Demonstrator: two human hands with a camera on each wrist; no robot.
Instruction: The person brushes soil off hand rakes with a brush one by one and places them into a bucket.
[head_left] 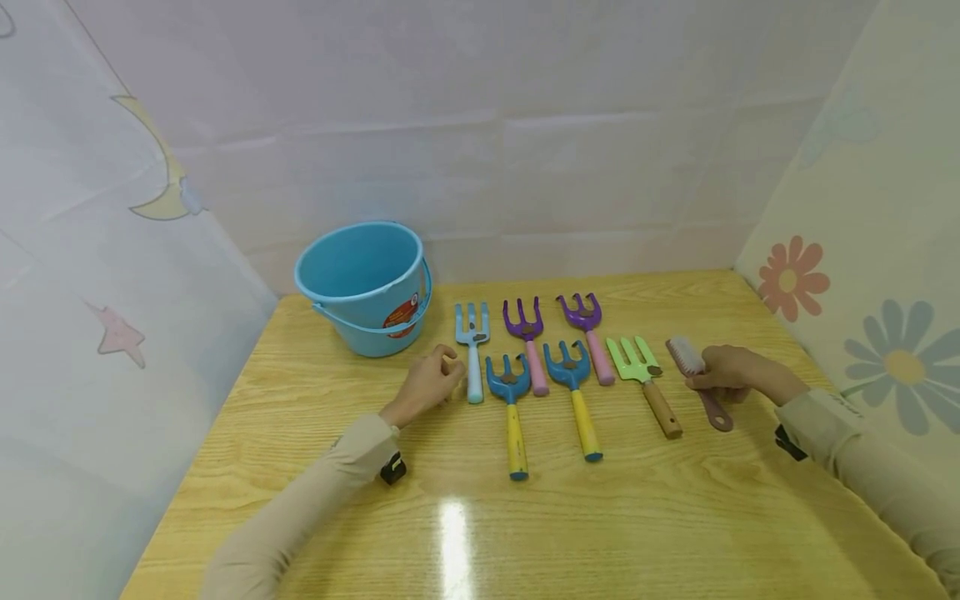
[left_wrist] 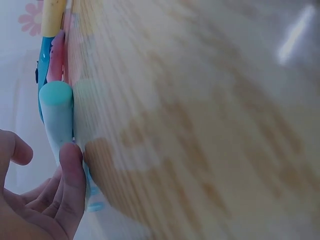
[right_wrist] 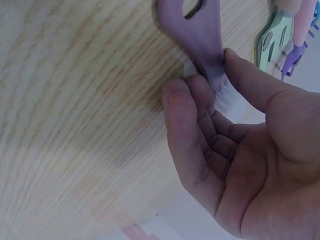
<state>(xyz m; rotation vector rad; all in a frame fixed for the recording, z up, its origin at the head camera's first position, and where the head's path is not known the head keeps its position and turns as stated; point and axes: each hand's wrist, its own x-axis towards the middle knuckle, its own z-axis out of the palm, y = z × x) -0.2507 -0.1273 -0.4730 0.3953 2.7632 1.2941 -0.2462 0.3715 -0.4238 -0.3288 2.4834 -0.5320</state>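
Observation:
At the right of the row, my right hand (head_left: 727,368) pinches a mauve scrub brush (head_left: 716,410) between thumb and fingers, near where its handle meets the pale bristles. The brush lies on the table; in the right wrist view its handle (right_wrist: 192,35) has a hole at the end. My left hand (head_left: 429,382) is beside a light blue hand fork (head_left: 474,367), fingers loosely bent and holding nothing. In the left wrist view the fingertips are close to the fork's handle (left_wrist: 57,112), with the thumb apart; whether they touch it I cannot tell.
Several more hand forks lie in the row: purple with pink handles (head_left: 536,367), blue with yellow handles (head_left: 516,433), and a green one with a wooden handle (head_left: 660,408). Dark patches mark their heads. A blue bucket (head_left: 352,317) stands back left, near the cloth wall.

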